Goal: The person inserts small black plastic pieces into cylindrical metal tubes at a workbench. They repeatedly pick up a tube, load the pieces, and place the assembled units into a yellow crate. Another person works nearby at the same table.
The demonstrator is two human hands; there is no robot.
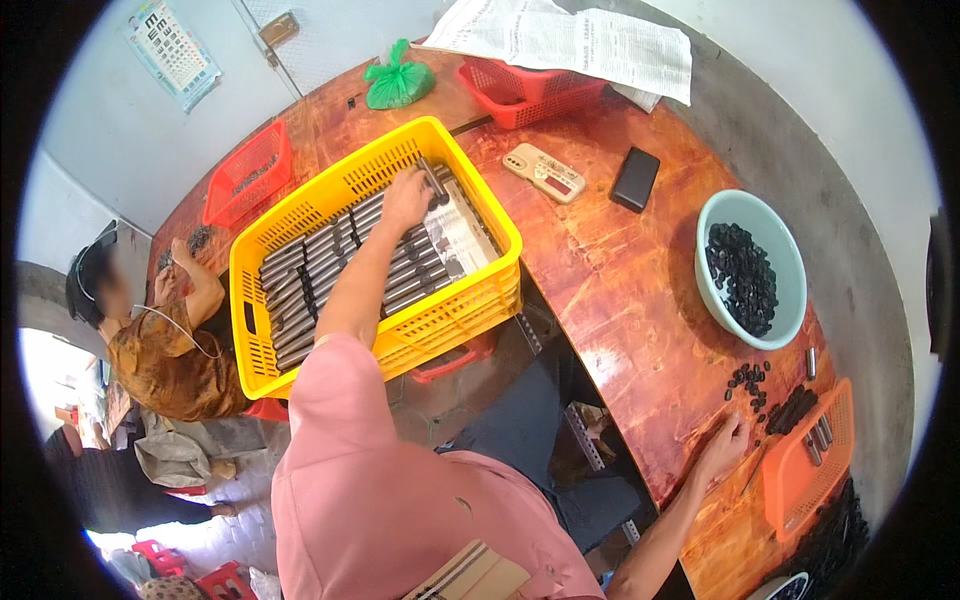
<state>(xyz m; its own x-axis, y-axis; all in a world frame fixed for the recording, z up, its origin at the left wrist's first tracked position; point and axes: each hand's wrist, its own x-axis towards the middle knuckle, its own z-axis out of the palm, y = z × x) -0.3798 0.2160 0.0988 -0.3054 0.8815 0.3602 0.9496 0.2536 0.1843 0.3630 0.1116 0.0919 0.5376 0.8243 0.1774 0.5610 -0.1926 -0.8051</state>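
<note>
Two bare hands are at work, well apart from each other. Upper centre of the frame, the left hand (408,197) reaches into a yellow crate (440,325), its fingers closed around a short metal tube (432,180) near the crate's upper right corner. Beneath the outstretched forearm, rows of silvery tubes (290,310) lie side by side in the crate, with black fittings (306,285) along them; a piece of printed paper (462,235) lies at the right end. At lower right, the right hand (727,445) is over the edge of the reddish-brown table (590,310), fingers loosely curled; whether they hold anything I cannot tell. Just above it are scattered small black pieces (750,380), and to its right sits an orange basket (800,490), with a bundle of dark strips (793,411) at its upper end. Higher on the right, a pale blue bowl (790,270) contains many more black pieces (740,280). A beige phone (545,173) and a flat black object (635,180) lie right of the crate, a green bag (400,82) above it. Printed sheets (570,40) cover part of the red baskets (530,100) at the top. At left, a co-worker (170,365) in a dark cap sits near another red basket (225,200).
</note>
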